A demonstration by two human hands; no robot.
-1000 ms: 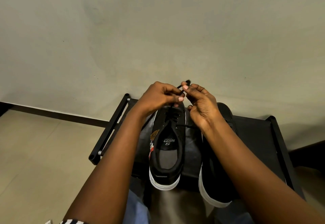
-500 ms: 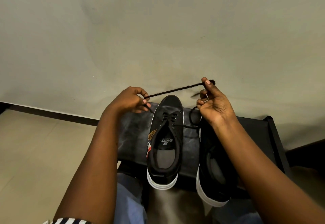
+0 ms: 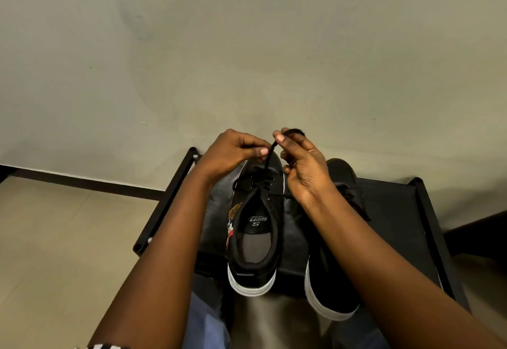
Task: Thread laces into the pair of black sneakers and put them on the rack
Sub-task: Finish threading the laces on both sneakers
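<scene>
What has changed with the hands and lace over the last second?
Half a second ago the hands were spread, stretching the lace; now left hand and right hand have closed back together above the toe, both keeping their grip. Both sneakers, left and right, stayed on the rack.

The only print I can read sits on the insole of the left sneaker. From my view it appears upside down: the word "Sport" in pale letters, with a smaller word beside it that looks like "RUNNING", though I can't be sure of it, and a large "S" just below. On that shoe's outer side I see a yellowish patch with dark marks and a red and white tag under it; whatever is written on either is too small for me to read.
</scene>
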